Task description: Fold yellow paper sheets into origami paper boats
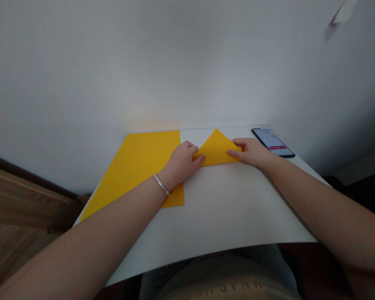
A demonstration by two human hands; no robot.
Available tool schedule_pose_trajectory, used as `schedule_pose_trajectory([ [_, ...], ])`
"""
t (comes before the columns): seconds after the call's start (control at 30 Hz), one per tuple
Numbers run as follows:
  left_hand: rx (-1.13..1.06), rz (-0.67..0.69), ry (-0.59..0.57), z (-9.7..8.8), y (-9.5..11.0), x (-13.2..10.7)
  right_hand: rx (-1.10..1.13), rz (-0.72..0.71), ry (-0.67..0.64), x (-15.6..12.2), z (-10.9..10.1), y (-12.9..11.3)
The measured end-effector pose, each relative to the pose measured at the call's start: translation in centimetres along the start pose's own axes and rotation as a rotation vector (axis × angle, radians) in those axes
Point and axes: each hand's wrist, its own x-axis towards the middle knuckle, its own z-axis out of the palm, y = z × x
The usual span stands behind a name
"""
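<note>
On the white table (225, 208) — both hands pinching a folded yellow triangle (217, 150).

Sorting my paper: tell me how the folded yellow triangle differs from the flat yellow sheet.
The folded triangle is small and pointed; the flat sheet is a larger unfolded rectangle. The left hand and right hand touch the triangle's lower corners; only the left wrist lies over the sheet. Both are yellow paper on the white table.
</note>
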Motion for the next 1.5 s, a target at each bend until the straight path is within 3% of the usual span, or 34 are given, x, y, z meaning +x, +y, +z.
schedule_pose_trajectory([
  [0.43, 0.071, -0.042, -0.132, -0.2, 0.5, 0.3, 0.109, 0.108, -0.104, 0.3, 0.4, -0.7],
  [0.67, 0.036, -0.063, -0.149, -0.1, 0.6, 0.3, 0.091, 0.101, -0.049, 0.6, 0.8, -0.9],
  [0.83, -0.081, -0.079, -0.134, 0.1, 0.4, 0.2, -0.104, 0.195, -0.080, 0.7, 0.3, -0.8],
  [1.07, 0.012, -0.028, -0.102, -0.2, 0.1, -0.4, -0.279, 0.269, -0.158, 0.5, -0.9, -0.2],
  [1.13, 0.038, 0.026, -0.088, -0.2, 0.0, -0.4, -0.288, 0.272, -0.120, 0.5, -0.8, 0.1],
  [1.3, 0.010, 0.225, -0.078, 0.0, -0.1, 0.0, -0.317, 0.228, 0.142, 0.7, -0.2, 1.6],
  [1.5, -0.055, 0.372, -0.099, 0.2, 0.2, 0.2, -0.480, 0.133, 0.223, 0.8, 0.0, 2.0],
])
